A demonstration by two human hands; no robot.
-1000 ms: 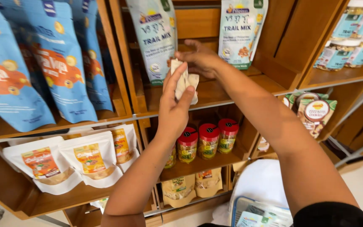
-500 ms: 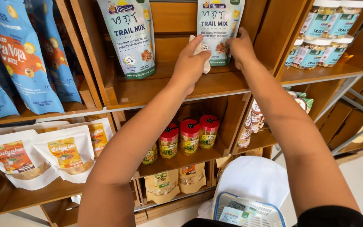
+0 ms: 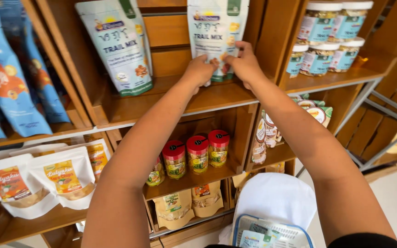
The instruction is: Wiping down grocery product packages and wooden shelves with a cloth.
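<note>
1. The pale green stand-up snack pouch (image 3: 216,32) is pinched at its lower edge between the left hand (image 3: 200,70) and the right hand (image 3: 243,64), on the wooden shelf (image 3: 207,98).
2. The pouch is judged light, soft and crinkly; its bottom corners are best gripped.
3. A similar pale green pouch (image 3: 118,46) stands left of the hands, blue pouches (image 3: 10,87) further left, red-lidded jars (image 3: 196,154) below.

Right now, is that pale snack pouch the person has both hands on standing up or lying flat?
Standing up. The pale pouch rests on its bottom edge on the wooden shelf, front facing out, with the left hand and right hand at its lower corners.
</note>
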